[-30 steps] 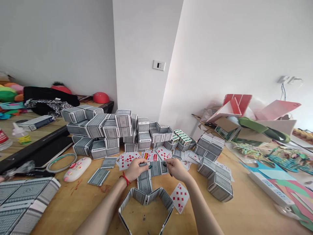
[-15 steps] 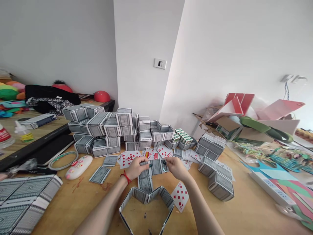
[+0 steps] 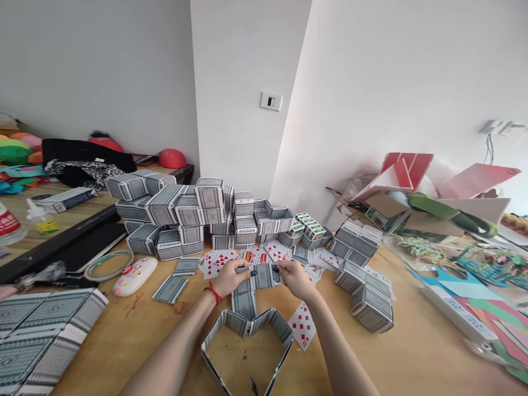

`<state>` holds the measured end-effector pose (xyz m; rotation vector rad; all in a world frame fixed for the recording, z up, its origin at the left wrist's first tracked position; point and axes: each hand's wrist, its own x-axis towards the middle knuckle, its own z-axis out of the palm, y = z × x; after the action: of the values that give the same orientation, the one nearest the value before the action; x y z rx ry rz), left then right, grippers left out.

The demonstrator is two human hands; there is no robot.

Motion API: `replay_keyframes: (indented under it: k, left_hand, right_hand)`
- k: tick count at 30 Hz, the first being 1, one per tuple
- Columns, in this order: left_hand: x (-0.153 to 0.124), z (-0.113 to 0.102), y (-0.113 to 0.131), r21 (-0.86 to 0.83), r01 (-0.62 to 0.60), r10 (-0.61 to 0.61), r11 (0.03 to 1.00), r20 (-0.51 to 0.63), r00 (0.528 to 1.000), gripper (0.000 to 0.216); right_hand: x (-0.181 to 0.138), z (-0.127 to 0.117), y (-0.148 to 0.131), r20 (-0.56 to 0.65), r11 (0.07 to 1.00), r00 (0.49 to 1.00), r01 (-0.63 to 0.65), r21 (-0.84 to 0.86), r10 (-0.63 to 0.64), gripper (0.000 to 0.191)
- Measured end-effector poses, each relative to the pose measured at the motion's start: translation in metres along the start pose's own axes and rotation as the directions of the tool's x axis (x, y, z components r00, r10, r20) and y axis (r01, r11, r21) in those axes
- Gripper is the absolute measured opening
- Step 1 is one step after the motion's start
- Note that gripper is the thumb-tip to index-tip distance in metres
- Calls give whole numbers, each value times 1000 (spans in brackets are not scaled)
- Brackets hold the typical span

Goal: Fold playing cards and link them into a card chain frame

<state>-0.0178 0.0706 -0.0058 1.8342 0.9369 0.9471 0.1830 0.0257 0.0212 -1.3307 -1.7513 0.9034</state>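
Note:
Between my hands is a folded strip of grey-backed playing cards (image 3: 263, 277), one part running sideways and another hanging toward me. My left hand (image 3: 231, 279), with a red cord at the wrist, pinches its left end near the corner. At the other end, the fingers of my right hand (image 3: 295, 280) are closed on the strip's edge. Just nearer to me stands a heart-shaped ring of folded cards (image 3: 282, 329), open at the top. A loose diamond card (image 3: 303, 325) lies face up beside the ring, close to my right forearm.
Stacked card blocks (image 3: 165, 206) line the back; more card blocks (image 3: 373, 308) stand right. A large card block (image 3: 45, 330) fills the front left. A white decorated mouse (image 3: 136, 276), loose cards (image 3: 170, 289), a glue bottle (image 3: 41, 220) and a power strip (image 3: 457, 319) lie around.
My right hand has shifted slightly, and its fingers now sit closer in on the strip's right end. The view has tilted a little. Otherwise the things on the table stay put.

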Motion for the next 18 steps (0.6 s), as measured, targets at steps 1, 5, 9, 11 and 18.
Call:
replay_keyframes:
  k: [1, 5, 9, 11, 18]
  left_hand:
    - [0, 0, -1, -3, 0, 0, 1000, 1, 1000, 24]
    - [1, 1, -3, -12, 4, -4, 1000, 5, 1000, 24]
    - [2, 1, -4, 5, 9, -9, 1000, -2, 1000, 23]
    - [1, 1, -3, 20, 4, -4, 1000, -9, 1000, 22]
    - [0, 1, -4, 42, 4, -4, 999, -17, 1000, 21]
  right_hand:
    - [0, 0, 0, -15, 1000, 1000, 8, -8, -8, 19]
    - [1, 1, -1, -101, 995, 995, 19, -94, -29, 20]
    - [2, 1, -3, -129, 989, 991, 25, -146, -44, 19]
    - [2, 2, -3, -136, 989, 990, 22, -147, -42, 19]
    - [2, 3, 5, -80, 998, 997, 16, -65, -21, 16]
